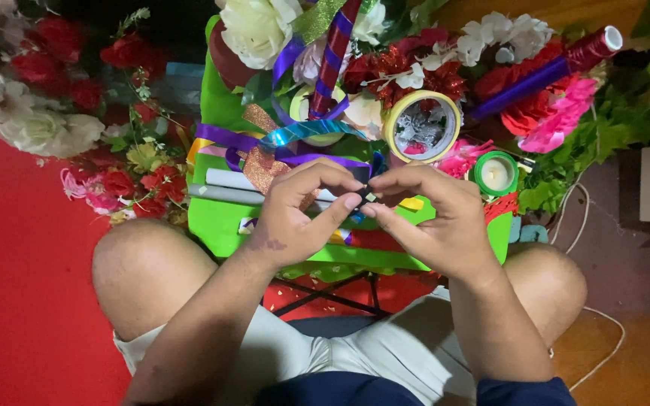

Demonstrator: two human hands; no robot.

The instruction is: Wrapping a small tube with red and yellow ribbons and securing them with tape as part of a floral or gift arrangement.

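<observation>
Small dark piece [365, 192]: pinched between the fingertips of both hands, at the middle of the scene, above the green board [223, 225]; too small to tell what it is.

Left hand [295, 214]: thumb and forefinger closed on the piece from the left, other fingers curled.

Right hand [434, 218]: thumb and forefinger closed on the piece from the right, touching the left fingertips.

Green board: on the person's lap, under both hands, carrying purple ribbon [223, 137], a teal ribbon strip [306, 131] and 2 grey sticks [223, 188] at its left.

Tape roll [422, 125]: yellowish, just beyond the right hand.

Green tape roll [496, 173]: smaller, right of the first roll.

Red and purple striped stick [334, 56]: far, upright among the flowers.

White flower [257, 26]: far, centre.

Red flowers [54, 60]: far left, on the red floor [16, 286].

White cord [603, 331]: near right, on the floor.
</observation>
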